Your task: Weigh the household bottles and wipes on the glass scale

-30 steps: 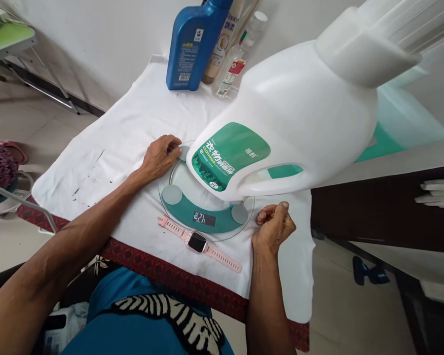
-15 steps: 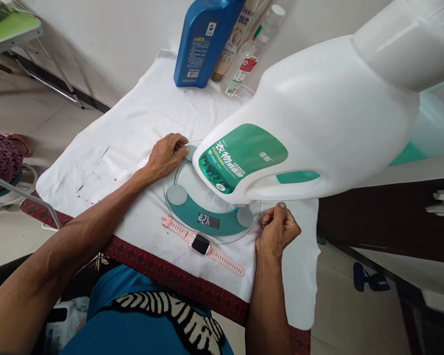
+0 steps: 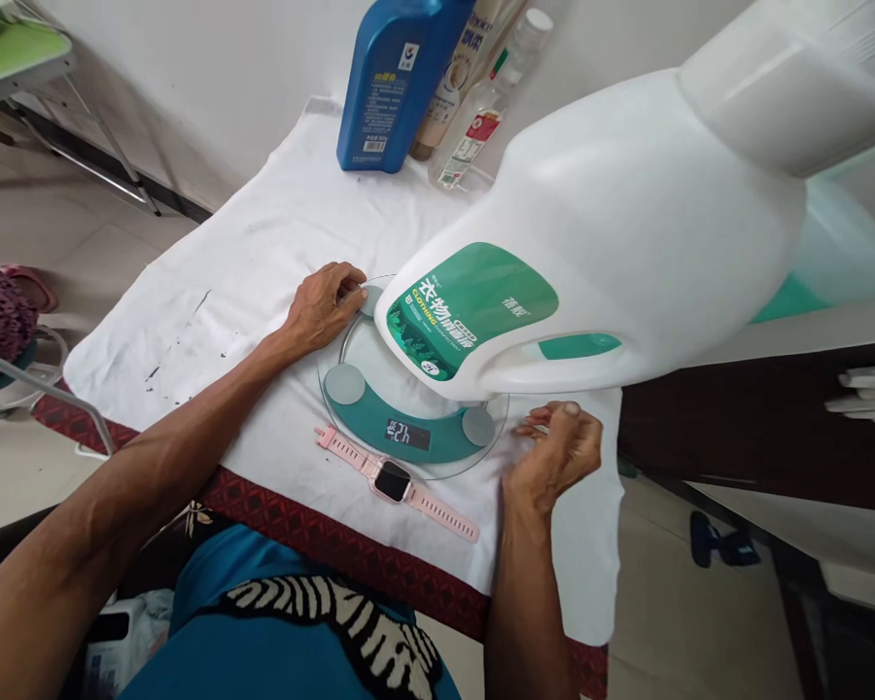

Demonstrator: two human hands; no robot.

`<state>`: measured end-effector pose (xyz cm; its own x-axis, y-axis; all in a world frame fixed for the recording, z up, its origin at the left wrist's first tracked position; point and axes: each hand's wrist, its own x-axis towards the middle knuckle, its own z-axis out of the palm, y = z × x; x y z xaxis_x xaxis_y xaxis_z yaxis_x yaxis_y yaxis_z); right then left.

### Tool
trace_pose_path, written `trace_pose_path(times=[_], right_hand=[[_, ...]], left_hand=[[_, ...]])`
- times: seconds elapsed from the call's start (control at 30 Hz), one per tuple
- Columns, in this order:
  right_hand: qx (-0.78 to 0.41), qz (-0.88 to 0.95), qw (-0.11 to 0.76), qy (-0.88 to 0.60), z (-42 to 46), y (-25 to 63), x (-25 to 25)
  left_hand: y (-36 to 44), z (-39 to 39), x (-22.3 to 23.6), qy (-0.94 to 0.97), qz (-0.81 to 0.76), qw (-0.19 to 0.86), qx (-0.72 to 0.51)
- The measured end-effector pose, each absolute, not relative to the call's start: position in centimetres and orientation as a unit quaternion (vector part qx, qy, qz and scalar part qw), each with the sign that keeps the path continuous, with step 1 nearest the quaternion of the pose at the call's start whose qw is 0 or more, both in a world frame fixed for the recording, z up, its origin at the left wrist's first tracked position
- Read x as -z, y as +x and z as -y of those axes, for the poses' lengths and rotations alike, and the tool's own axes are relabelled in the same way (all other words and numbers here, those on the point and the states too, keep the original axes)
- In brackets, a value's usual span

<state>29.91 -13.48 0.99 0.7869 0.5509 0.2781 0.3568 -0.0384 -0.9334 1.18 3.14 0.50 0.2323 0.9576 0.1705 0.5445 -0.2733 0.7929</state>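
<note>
A big white detergent jug (image 3: 612, 214) with a green label stands on a round glass scale (image 3: 379, 413) whose display is lit. My left hand (image 3: 321, 309) rests on the scale's left rim, fingers curled against the glass edge. My right hand (image 3: 558, 452) hovers at the scale's right rim just below the jug's handle, fingers loosely spread and holding nothing. A pink smartwatch (image 3: 394, 479) lies flat on the white cloth (image 3: 248, 262) just in front of the scale.
At the back of the cloth stand a blue bottle (image 3: 390, 83), a brown-capped bottle (image 3: 444, 87) and a small clear bottle (image 3: 492, 107) against the wall. A dark cabinet (image 3: 758, 428) is at the right. A chair frame (image 3: 36, 389) is at the left.
My right hand has gone from a closed fist to loosely spread fingers beside the scale. The left hand stays on the left rim. The view shifted slightly.
</note>
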Motion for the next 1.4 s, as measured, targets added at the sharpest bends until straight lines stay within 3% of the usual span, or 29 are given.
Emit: trace_pose_path(times=[0.13,0.37,0.67,0.83,1.4], right_hand=[[0.008,0.394,0.649,-0.651,13.0,27.0,-4.8],[-0.148,0.458,0.674,-0.56,11.4,22.4,-8.4],[-0.151,0.473,0.677,-0.543,9.1,23.2,-9.9],[-0.22,0.458,0.699,-0.503,8.2,23.2,-11.1],[-0.328,0.459,0.643,-0.518,7.6,24.5,-13.9]], left_hand=[[1.2,-3.2,-0.5,0.727,-0.517,0.304,-0.336],[1.0,-3.1,-0.6,0.725,-0.515,0.31,-0.337],[0.9,-3.2,-0.2,0.728,-0.512,0.31,-0.333],[0.9,-3.2,-0.2,0.729,-0.51,0.312,-0.334],[1.1,-3.2,-0.8,0.721,-0.523,0.309,-0.333]])
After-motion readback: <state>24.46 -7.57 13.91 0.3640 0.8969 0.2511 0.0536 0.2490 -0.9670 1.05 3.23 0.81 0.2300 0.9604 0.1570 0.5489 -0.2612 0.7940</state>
